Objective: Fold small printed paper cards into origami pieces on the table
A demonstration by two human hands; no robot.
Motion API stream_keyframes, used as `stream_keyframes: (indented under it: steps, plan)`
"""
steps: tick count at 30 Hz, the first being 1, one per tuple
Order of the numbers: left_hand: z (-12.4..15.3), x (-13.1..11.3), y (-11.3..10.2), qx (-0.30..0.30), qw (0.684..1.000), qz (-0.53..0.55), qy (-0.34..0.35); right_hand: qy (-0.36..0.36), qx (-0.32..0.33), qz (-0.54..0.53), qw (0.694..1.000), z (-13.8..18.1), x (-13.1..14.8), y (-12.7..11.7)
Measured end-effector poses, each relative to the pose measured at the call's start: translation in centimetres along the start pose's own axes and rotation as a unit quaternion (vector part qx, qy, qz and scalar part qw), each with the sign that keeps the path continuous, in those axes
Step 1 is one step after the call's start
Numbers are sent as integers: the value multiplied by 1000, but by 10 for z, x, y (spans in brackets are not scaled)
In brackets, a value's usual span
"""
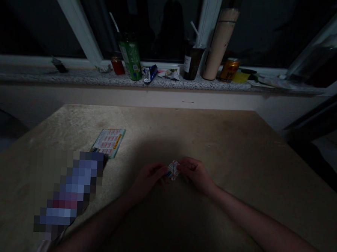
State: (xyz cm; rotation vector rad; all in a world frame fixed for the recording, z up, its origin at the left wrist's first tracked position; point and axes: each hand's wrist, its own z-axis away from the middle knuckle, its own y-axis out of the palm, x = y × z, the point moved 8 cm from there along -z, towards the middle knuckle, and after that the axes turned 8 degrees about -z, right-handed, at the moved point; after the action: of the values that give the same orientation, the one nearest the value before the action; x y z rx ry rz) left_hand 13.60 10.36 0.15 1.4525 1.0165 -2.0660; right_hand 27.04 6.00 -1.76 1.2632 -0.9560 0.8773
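A small folded piece of printed paper [173, 170], white with red and blue marks, is held between my two hands above the middle of the table. My left hand [151, 174] pinches its left side, and my right hand [195, 173] grips the right side between thumb and fingers. Creases cross the paper, and it looks roughly diamond-shaped from here. The dim light hides the finer details of the fingers.
A printed card or pad [109, 141] lies left on the wooden table [207, 132]. Nearer is a pixelated bluish long object [77, 185]. On the windowsill [165, 83] stand a green bottle [131, 58], a dark cup [192, 63], a tall flask [220, 46] and a gold can [230, 70].
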Motion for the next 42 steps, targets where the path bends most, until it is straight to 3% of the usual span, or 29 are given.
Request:
stream_keyframes:
  steps: [10,15,21,27,35,42]
  plan:
    - [1,-5,-2,-20,997,-58,36,-14,59,-87,994,-1,-2,2]
    - [2,-13,9,23,993,-85,75,-33,92,-71,993,3,0,5]
    - [0,-5,13,48,990,-114,64,-17,113,-49,992,5,-5,7]
    - [-1,-2,11,34,996,-68,50,-50,90,-7,995,7,5,9]
    - [-1,-2,3,-6,998,-43,43,-21,55,86,995,10,5,14]
    - [-3,3,7,20,998,-51,15,-27,85,95,991,11,4,16]
